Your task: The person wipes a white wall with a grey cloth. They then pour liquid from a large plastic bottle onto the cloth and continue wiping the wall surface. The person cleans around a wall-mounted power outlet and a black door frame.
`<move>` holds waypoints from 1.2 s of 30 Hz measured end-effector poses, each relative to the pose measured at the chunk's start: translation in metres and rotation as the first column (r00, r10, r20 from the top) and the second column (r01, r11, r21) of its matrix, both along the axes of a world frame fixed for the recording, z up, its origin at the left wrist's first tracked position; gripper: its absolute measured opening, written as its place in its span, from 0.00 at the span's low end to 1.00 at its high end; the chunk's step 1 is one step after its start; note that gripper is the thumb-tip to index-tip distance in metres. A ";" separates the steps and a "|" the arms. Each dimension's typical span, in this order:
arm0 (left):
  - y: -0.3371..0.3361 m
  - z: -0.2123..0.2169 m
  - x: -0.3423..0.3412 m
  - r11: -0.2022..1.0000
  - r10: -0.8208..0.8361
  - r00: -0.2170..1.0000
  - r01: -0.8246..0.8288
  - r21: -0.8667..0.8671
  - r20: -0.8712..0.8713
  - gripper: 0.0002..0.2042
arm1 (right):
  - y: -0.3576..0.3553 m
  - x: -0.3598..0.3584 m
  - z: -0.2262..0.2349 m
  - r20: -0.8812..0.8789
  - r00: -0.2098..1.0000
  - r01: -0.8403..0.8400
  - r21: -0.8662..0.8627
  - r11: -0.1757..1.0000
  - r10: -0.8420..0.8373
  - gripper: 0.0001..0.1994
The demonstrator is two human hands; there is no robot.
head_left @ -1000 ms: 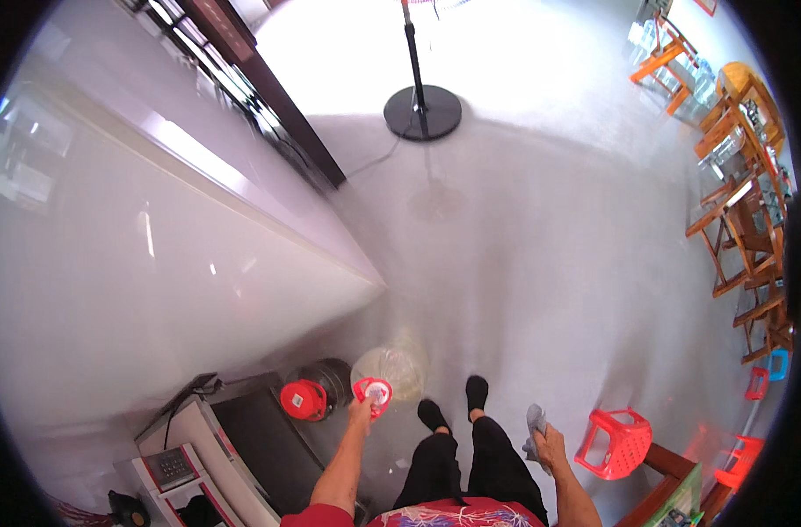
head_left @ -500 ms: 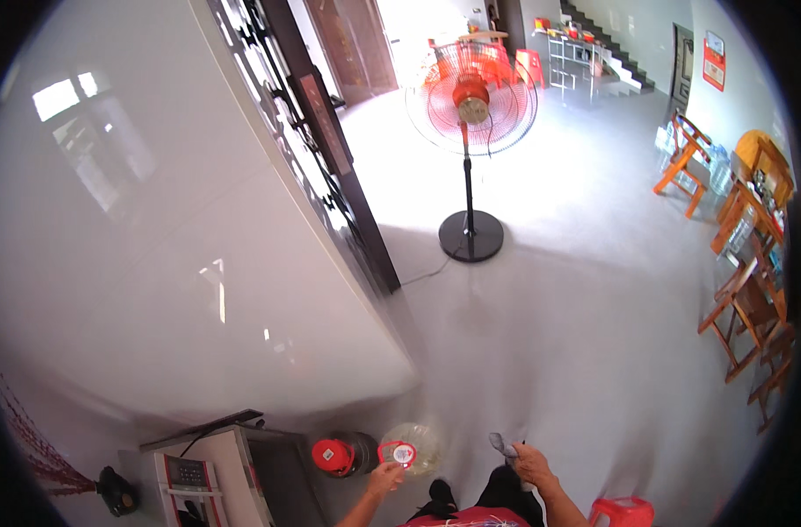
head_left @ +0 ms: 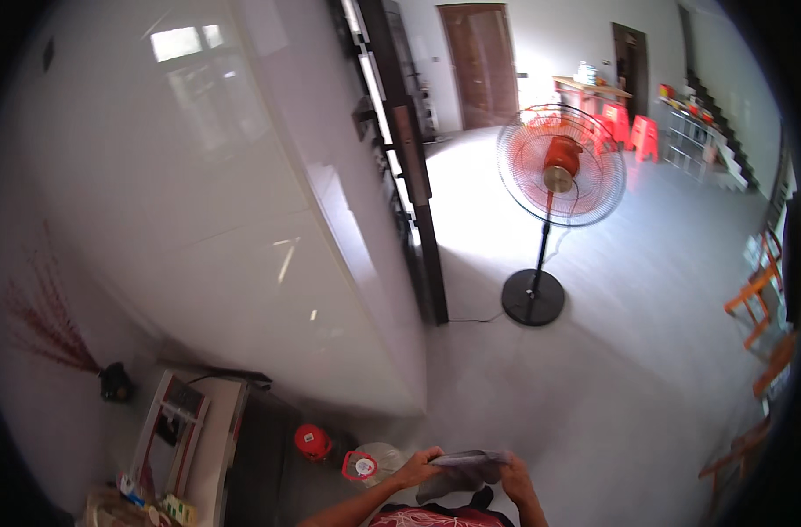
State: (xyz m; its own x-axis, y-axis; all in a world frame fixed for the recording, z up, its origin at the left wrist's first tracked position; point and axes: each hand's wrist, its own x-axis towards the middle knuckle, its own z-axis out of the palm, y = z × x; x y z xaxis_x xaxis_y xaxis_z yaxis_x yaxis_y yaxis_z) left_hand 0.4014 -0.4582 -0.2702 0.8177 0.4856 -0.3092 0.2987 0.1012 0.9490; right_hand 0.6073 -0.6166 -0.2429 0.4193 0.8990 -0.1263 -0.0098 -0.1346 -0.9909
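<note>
Stretching a gray cloth between both hands, low in the view and just in front of the person's patterned red top. Left hand pinches the cloth's left end, fingers closed on it; right hand grips the right end, also closed. Middle of the cloth hangs in a loose fold, exact lower edge hard to make out against the dark clothing below. Just left of the left hand, apart from it: a red-rimmed item with a white round center, over a pale translucent round container on the floor. Next to that, a red-topped container, body dark. Further left, a low cabinet with a white-and-red device on top, then a black vase with reddish dried stems. Glossy white wall fills much of the left side, dark door frame at its edge. Well ahead, a standing fan with orange-red motor; behind it, red stools and a brown door. Wooden chairs along the right rim, partly cut off.
</note>
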 end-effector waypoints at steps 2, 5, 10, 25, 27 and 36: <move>0.002 0.017 0.012 0.996 0.093 0.996 -0.093 -0.001 0.015 0.08 | 0.002 0.027 0.006 -0.186 0.983 0.005 -0.045 0.999 -0.013 0.13; 0.007 0.057 0.017 0.980 0.196 0.979 -0.198 -0.020 -0.046 0.07 | 0.022 0.052 0.005 -0.039 0.999 -0.028 -0.085 0.996 0.025 0.10; 0.028 0.149 0.037 0.986 0.163 0.979 -0.158 0.049 -0.123 0.11 | 0.110 0.093 0.016 0.636 0.766 -0.003 -0.141 0.990 0.093 0.11; 0.163 0.292 0.084 -0.158 0.274 0.849 -0.423 0.892 0.451 0.19 | 0.331 0.086 0.187 -0.673 0.683 -0.017 0.374 0.927 0.284 0.16; 0.181 0.290 0.088 -0.204 0.329 0.834 -0.395 0.896 0.443 0.19 | 0.350 0.078 0.202 -0.680 0.652 -0.074 0.382 0.921 0.334 0.20; 0.235 0.319 0.099 -0.682 0.429 0.717 -0.142 0.718 0.549 0.18 | 0.442 0.013 0.247 -0.143 0.807 -0.239 0.808 0.538 0.573 0.34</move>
State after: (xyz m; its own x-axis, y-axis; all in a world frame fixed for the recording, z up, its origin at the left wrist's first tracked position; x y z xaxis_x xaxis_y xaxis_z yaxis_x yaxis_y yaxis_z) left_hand 0.5007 -0.2231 0.0486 0.3062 0.2031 0.9301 0.8476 -0.5029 -0.1692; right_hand 0.6204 -0.1742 0.0039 0.0551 0.8024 0.5942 -0.5111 0.5339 -0.6736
